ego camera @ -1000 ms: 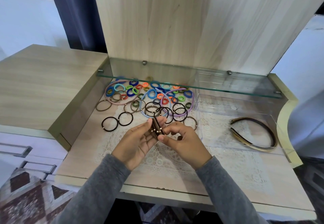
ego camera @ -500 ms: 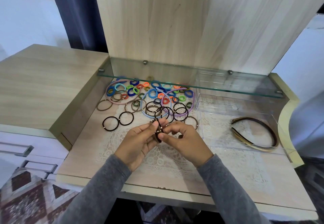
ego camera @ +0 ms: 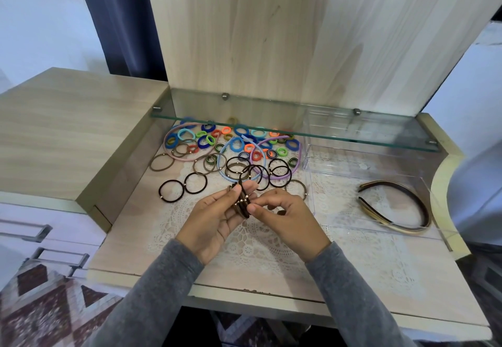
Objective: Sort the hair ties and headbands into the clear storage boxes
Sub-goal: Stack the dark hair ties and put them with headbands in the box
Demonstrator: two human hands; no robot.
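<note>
A bunch of dark brown hair ties point(ego camera: 242, 202) with gold beads stands on edge between my hands above the lace mat. My left hand point(ego camera: 214, 217) holds the bunch between thumb and fingers. My right hand point(ego camera: 285, 217) pinches its near edge with thumb and forefinger. Behind them lies a spread of loose hair ties point(ego camera: 233, 151), black, brown and bright coloured, mixed with pink, blue and purple headbands. A clear storage box point(ego camera: 432, 197) at the right holds brown and gold headbands point(ego camera: 402, 205). A second clear box point(ego camera: 328, 156) stands behind it under the glass shelf.
A glass shelf point(ego camera: 298, 129) overhangs the back of the desk, above the far hair ties. A raised wooden cabinet top point(ego camera: 68, 129) borders the left side. A lace mat point(ego camera: 271, 243) covers the desk surface. Drawer handles point(ego camera: 54, 254) show at lower left.
Both hands have stayed in place above the mat, working the bunch of brown ties between the fingers. The pile and the boxes have not moved.
</note>
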